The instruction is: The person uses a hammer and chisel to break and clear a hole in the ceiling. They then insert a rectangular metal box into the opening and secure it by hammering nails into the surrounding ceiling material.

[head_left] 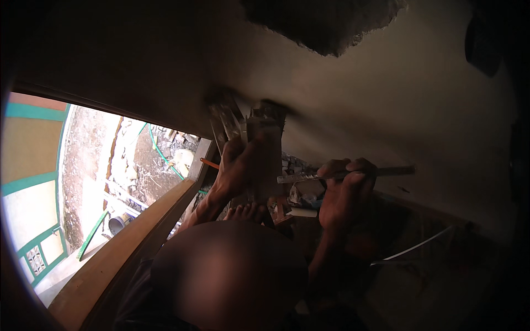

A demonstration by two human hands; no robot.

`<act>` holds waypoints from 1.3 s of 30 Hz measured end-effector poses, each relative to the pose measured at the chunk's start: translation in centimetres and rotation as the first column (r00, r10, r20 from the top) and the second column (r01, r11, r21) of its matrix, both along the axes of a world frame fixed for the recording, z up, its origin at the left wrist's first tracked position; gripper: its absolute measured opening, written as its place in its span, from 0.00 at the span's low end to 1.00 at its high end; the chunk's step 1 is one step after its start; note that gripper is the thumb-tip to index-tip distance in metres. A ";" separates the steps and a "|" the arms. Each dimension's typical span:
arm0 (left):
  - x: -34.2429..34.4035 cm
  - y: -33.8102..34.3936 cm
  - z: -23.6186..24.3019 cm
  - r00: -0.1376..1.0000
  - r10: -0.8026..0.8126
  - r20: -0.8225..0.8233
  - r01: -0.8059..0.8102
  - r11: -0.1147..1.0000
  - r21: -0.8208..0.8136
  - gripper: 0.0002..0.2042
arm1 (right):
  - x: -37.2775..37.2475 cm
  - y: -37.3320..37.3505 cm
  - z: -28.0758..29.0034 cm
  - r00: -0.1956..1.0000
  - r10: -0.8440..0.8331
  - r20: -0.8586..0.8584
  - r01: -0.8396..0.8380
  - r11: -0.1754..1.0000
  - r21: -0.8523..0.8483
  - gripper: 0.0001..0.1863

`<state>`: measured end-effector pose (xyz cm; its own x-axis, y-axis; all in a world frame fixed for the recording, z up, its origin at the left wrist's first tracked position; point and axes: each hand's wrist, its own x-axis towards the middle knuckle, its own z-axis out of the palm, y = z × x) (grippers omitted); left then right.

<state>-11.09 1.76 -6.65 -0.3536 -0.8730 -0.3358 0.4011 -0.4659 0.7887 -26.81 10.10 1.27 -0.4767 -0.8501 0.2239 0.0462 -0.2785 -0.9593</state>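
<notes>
My left hand (234,165) reaches up to the pale wall (353,105), its fingers closed. What they grip is too dark to make out. Right beside them is a dark boxy piece (268,118) against the wall, with a flat greyish panel (269,171) below it. Shiny, translucent strips (223,118) stand just beyond the fingertips. My right hand (348,187) is closed around a narrow, flat metal strip (395,171), which lies nearly level and sticks out on both sides of the fingers.
A rough-edged dark hole (326,22) breaks the wall above. Bare toes (247,212) show below my left hand. A wooden frame (132,248) borders the bright opening at left, with rubble, a green hose (157,146) and a bucket (117,223) outside. A pale strip (414,248) lies lower right.
</notes>
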 end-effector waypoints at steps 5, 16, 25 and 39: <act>0.7 0.5 -0.4 0.997 -0.058 0.059 0.064 0.993 -0.100 0.15 | 2.9 0.0 1.5 0.841 -0.049 -0.539 0.096 0.994 0.059 0.17; -0.4 0.8 1.4 0.988 -0.022 0.152 0.046 0.987 -0.156 0.15 | 4.0 0.8 -1.3 0.757 -0.244 -0.606 0.128 0.965 -0.229 0.13; -0.5 0.5 0.7 0.949 0.082 0.304 0.055 0.908 -0.416 0.15 | 4.0 0.8 -1.0 0.778 -0.179 -0.602 0.130 0.984 -0.125 0.13; -0.3 -0.3 0.4 0.972 0.042 0.233 0.008 0.978 -0.208 0.14 | 1.6 0.7 2.4 0.547 -0.047 -0.836 -0.198 0.963 -0.185 0.13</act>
<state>-11.36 1.46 -6.22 -0.2710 -0.9372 -0.2195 0.1999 -0.2779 0.9396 -25.21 10.83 3.72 0.0898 -0.7360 0.6710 -0.6994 -0.5263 -0.4836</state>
